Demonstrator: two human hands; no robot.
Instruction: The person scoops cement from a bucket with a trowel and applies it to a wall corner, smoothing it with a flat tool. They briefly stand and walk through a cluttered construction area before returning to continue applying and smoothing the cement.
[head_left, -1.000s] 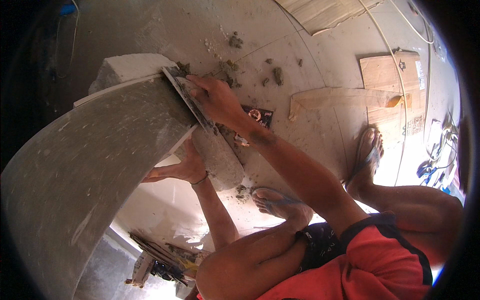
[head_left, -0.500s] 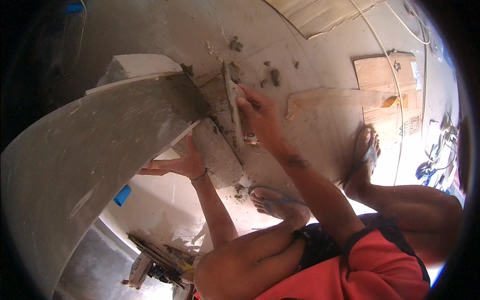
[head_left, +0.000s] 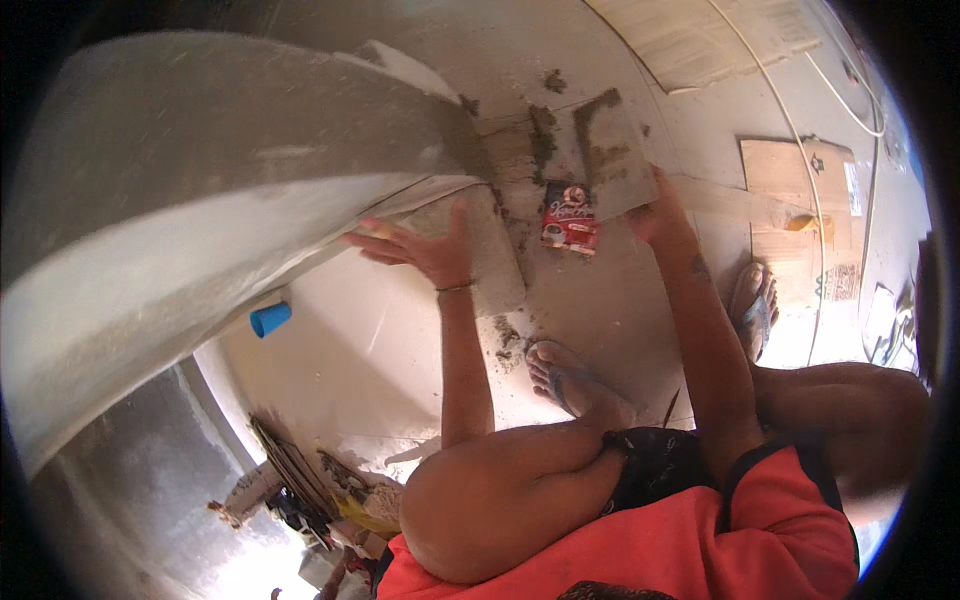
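My right hand [head_left: 655, 215] grips the near edge of a flat, rectangular grey plate [head_left: 620, 155]. Dark wet mortar is smeared on the plate's far and left parts; whether it has a handle cannot be seen. To the left, my left hand [head_left: 425, 250] is open, fingers spread, close below the lower edge of a big curved grey slab [head_left: 250, 130]. That slab's end rests near a pale block [head_left: 495, 255], just right of my left hand. Between block and plate lies a small red packet [head_left: 570, 218] on the floor.
Mortar crumbs [head_left: 553, 80] dot the floor. A blue cup [head_left: 270, 319] lies under the slab. Flattened cardboard [head_left: 800, 220] and a pale cable [head_left: 790, 125] are at right. Sticks and scraps [head_left: 300, 475] are piled at lower left. My sandalled foot [head_left: 560, 375] stands near the block.
My right hand has swung right, away from the slab's end, turning the plate from edge-on to flat and uncovering the red packet. My left hand has come off the slab's edge. The view has shifted.
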